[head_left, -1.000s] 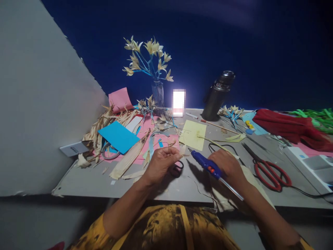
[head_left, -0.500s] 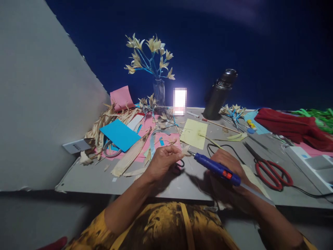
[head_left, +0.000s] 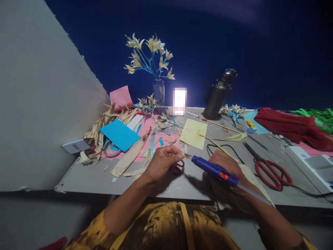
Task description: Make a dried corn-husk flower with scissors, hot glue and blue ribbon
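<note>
My left hand (head_left: pixel 162 163) pinches a small dried husk piece (head_left: pixel 183 149) between thumb and fingers above the grey table (head_left: pixel 85 178). My right hand (head_left: pixel 225 166) grips a blue glue gun (head_left: pixel 213 169) with a red trigger; a clear glue stick juts from its rear. The nozzle points left and sits right at the husk piece. A black scissor handle (head_left: pixel 179 164) lies under my left hand.
A glass vase of husk flowers (head_left: pixel 153 57) stands at the back by a bright phone screen (head_left: pixel 179 100) and a dark flask (head_left: pixel 219 93). Husks and blue paper (head_left: pixel 119 134) lie left; yellow paper (head_left: pixel 194 133), red scissors (head_left: pixel 273 172), red cloth (head_left: pixel 291 127) and a white power strip (head_left: pixel 309 166) lie right.
My right hand tilted the glue gun flatter and brought its nozzle up to the husk piece in my left hand. The camera view shifted slightly.
</note>
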`<state>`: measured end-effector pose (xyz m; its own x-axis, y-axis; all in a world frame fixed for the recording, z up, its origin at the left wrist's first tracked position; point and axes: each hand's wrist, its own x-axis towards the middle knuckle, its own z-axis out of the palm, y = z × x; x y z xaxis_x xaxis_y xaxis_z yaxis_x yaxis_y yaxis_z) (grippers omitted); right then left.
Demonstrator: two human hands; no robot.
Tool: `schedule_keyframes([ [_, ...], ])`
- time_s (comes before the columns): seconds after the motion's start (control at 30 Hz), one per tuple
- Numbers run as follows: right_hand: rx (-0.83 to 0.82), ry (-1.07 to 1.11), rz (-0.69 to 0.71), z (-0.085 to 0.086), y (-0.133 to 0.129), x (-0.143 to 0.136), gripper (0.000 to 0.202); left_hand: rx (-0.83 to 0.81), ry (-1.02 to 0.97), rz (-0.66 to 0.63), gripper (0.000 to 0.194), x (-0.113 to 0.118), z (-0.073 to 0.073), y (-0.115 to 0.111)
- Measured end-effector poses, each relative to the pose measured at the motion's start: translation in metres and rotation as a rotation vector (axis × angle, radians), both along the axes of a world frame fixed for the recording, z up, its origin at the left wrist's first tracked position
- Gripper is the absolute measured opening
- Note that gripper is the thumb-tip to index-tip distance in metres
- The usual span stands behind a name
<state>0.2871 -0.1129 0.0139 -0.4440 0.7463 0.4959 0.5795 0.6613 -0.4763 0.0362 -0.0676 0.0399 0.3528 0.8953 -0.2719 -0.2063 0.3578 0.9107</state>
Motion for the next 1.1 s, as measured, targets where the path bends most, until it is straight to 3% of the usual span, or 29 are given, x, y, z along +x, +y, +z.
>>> schedule_keyframes([
  [0.17,-0.001,-0.061,0.010,-0.005,0.000,0.005,0.018,-0.054,-0.007,0.007,0.034,-0.004,-0.002,0.001],
  [0.3,0.035,-0.324,-0.191,-0.015,0.010,0.007,0.014,-0.056,-0.029,0.003,0.035,-0.005,-0.005,0.001],
  [0.37,-0.034,-0.469,-0.316,-0.022,0.016,0.006,0.009,-0.017,-0.017,0.014,0.035,-0.004,-0.006,0.001],
  [0.43,-0.128,-0.535,-0.382,-0.029,0.021,0.005,0.017,0.001,-0.014,0.017,0.036,-0.004,-0.007,0.001],
  [0.57,-0.254,-0.512,-0.332,-0.036,0.025,0.010,0.031,-0.016,-0.032,0.018,0.037,-0.003,-0.007,-0.001],
  [0.73,-0.231,-0.363,-0.224,-0.021,0.024,0.016,0.046,-0.026,-0.045,0.049,0.036,0.003,-0.006,-0.005],
  [0.83,-0.176,-0.107,-0.311,-0.001,0.017,0.000,0.020,-0.034,-0.041,0.095,0.033,0.009,-0.006,-0.008],
  [0.97,-0.463,0.404,-0.341,0.020,0.007,-0.040,0.020,-0.051,-0.020,0.113,0.033,0.017,-0.008,-0.011],
  [1.1,-0.578,0.668,-0.329,0.024,0.008,-0.067,0.025,-0.025,0.007,0.110,0.033,0.018,-0.009,-0.014],
])
